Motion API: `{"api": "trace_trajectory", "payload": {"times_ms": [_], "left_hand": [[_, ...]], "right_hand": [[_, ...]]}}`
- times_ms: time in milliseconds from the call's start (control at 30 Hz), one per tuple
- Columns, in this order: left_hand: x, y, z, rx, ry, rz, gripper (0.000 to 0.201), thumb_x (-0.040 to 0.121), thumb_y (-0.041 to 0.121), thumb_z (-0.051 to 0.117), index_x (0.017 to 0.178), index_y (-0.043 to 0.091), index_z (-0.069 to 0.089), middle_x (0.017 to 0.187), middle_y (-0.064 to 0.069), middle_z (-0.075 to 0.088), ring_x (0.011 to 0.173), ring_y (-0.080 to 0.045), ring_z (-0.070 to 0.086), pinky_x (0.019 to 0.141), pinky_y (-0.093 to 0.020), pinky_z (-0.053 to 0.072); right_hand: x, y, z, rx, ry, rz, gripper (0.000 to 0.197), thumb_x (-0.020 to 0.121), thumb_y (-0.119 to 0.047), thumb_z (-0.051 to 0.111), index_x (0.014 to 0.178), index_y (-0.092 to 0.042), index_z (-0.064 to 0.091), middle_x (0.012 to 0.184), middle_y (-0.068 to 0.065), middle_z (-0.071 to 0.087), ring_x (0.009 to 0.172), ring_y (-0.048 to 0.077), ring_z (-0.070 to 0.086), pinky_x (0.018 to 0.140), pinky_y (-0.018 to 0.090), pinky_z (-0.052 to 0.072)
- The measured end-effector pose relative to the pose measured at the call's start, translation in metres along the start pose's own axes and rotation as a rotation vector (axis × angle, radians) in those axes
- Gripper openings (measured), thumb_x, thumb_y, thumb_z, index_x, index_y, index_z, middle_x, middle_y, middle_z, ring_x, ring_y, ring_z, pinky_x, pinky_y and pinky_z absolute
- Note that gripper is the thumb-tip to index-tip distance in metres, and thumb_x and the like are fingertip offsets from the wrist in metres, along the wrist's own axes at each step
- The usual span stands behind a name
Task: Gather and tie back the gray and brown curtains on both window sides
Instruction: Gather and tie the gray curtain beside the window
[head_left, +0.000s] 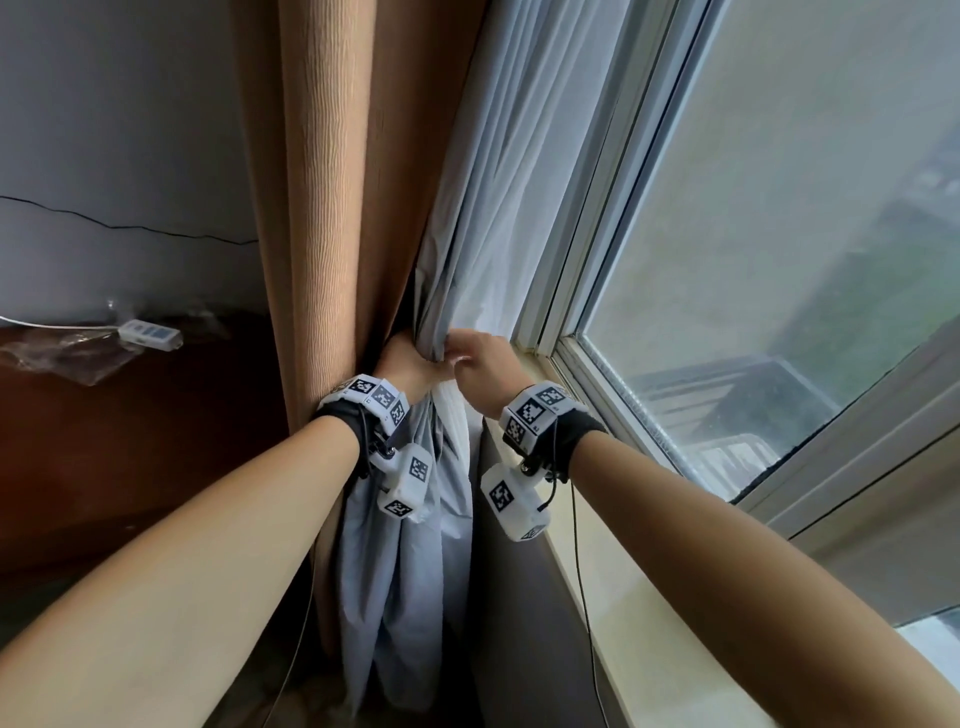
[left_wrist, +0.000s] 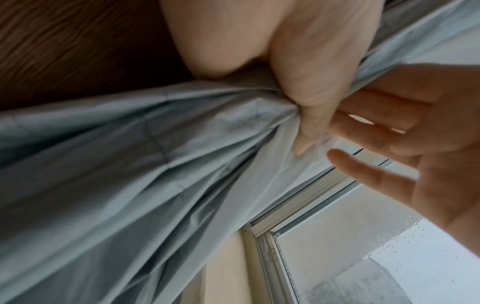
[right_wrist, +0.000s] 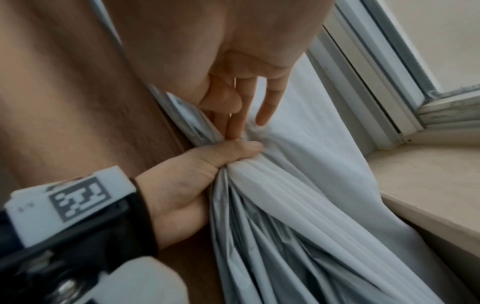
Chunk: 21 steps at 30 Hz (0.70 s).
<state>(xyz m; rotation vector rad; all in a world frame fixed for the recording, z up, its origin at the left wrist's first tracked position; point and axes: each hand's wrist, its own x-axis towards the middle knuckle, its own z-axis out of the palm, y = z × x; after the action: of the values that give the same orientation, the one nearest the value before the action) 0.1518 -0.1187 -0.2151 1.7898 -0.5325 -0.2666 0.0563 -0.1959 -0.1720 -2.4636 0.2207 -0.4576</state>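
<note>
A brown curtain hangs beside the wall, with a gray curtain next to it on the window side. My left hand grips the gray curtain bunched in its fist at sill height, thumb pressed over the folds. A white sheer layer lies in the same bunch. My right hand sits just right of the fist. Its fingers are straight and touch the fabric right above the left hand. In the left wrist view the right hand shows spread fingers holding nothing. The brown curtain hangs loose behind.
A pale window sill runs along the right under the white window frame and glass. On the left a dark wooden surface holds a white device in clear plastic. Thin cables hang from both wrist units.
</note>
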Motion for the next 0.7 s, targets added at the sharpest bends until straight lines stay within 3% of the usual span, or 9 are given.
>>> {"api": "trace_trajectory", "payload": {"times_ms": [67,133,233,333,433,500,567,633,700], "left_hand": [[0.002,-0.005,-0.004,-0.016,0.056,-0.047,0.028,0.075,0.009,0.079,0.099,0.006,0.066,0.095,-0.004,0.066,0.096,-0.019,0.065,0.077,-0.026,0.048],[0.002,-0.008,-0.009,-0.027,0.064,-0.076,0.047,0.074,0.020,0.083,0.113,0.003,0.064,0.103,-0.005,0.066,0.097,-0.018,0.063,0.084,-0.027,0.049],[0.002,-0.009,-0.015,-0.074,0.023,-0.077,0.056,0.069,0.033,0.086,0.113,0.005,0.066,0.105,-0.001,0.068,0.099,-0.018,0.066,0.089,-0.028,0.051],[0.001,-0.008,-0.021,-0.015,0.032,-0.098,0.038,0.078,0.017,0.078,0.111,0.003,0.066,0.101,-0.005,0.067,0.099,-0.025,0.065,0.084,-0.027,0.049],[-0.001,-0.006,-0.025,0.048,0.016,-0.142,0.032,0.079,0.014,0.073,0.109,0.003,0.066,0.100,-0.007,0.067,0.096,-0.027,0.065,0.084,-0.028,0.050],[-0.001,-0.007,-0.027,0.060,0.001,-0.162,0.033,0.080,0.013,0.072,0.111,0.003,0.065,0.103,-0.007,0.067,0.096,-0.026,0.064,0.084,-0.026,0.049],[-0.001,-0.008,-0.028,0.066,-0.002,-0.162,0.035,0.079,0.012,0.071,0.113,0.003,0.065,0.104,-0.007,0.067,0.097,-0.025,0.064,0.085,-0.027,0.049],[-0.001,-0.008,-0.029,0.060,0.004,-0.152,0.037,0.079,0.013,0.071,0.114,0.003,0.065,0.107,-0.009,0.068,0.100,-0.026,0.065,0.090,-0.031,0.052],[-0.001,-0.008,-0.030,0.038,0.017,-0.148,0.038,0.078,0.013,0.071,0.115,0.003,0.065,0.109,-0.011,0.069,0.101,-0.026,0.065,0.093,-0.034,0.053]], "right_hand": [[0.000,0.005,-0.004,0.055,0.060,0.007,0.048,0.076,0.011,0.039,0.101,-0.009,0.075,0.097,0.006,0.076,0.096,0.018,0.069,0.093,0.032,0.053],[0.003,0.016,-0.004,0.113,0.158,0.109,0.041,0.081,0.008,0.042,0.100,-0.010,0.074,0.096,0.004,0.076,0.094,0.017,0.070,0.094,0.034,0.054],[0.006,0.036,-0.002,0.123,0.156,0.366,0.035,0.088,-0.004,0.052,0.122,-0.009,0.059,0.121,0.007,0.065,0.110,0.020,0.062,0.098,0.034,0.050],[0.012,0.053,-0.002,0.322,0.088,0.570,0.070,0.086,-0.011,0.065,0.147,-0.010,0.031,0.149,0.009,0.041,0.135,0.026,0.043,0.101,0.034,0.040],[0.024,0.056,0.003,0.504,0.097,0.595,0.093,0.080,-0.008,0.071,0.155,-0.018,0.016,0.160,0.007,0.024,0.145,0.027,0.028,0.110,0.044,0.034],[0.033,0.053,0.007,0.628,0.046,0.550,0.079,0.080,-0.005,0.070,0.149,-0.018,0.034,0.151,0.005,0.042,0.137,0.025,0.040,0.109,0.045,0.038],[0.040,0.047,0.011,0.618,0.016,0.525,0.037,0.083,-0.007,0.068,0.118,-0.018,0.066,0.120,0.004,0.069,0.117,0.027,0.061,0.102,0.048,0.048],[0.043,0.042,0.015,0.458,0.056,0.496,0.013,0.084,-0.014,0.067,0.092,-0.022,0.074,0.094,0.003,0.077,0.101,0.028,0.070,0.093,0.048,0.055],[0.040,0.041,0.015,0.277,0.127,0.446,0.013,0.087,-0.016,0.062,0.086,-0.025,0.072,0.081,-0.002,0.075,0.083,0.018,0.073,0.078,0.037,0.061]]}}
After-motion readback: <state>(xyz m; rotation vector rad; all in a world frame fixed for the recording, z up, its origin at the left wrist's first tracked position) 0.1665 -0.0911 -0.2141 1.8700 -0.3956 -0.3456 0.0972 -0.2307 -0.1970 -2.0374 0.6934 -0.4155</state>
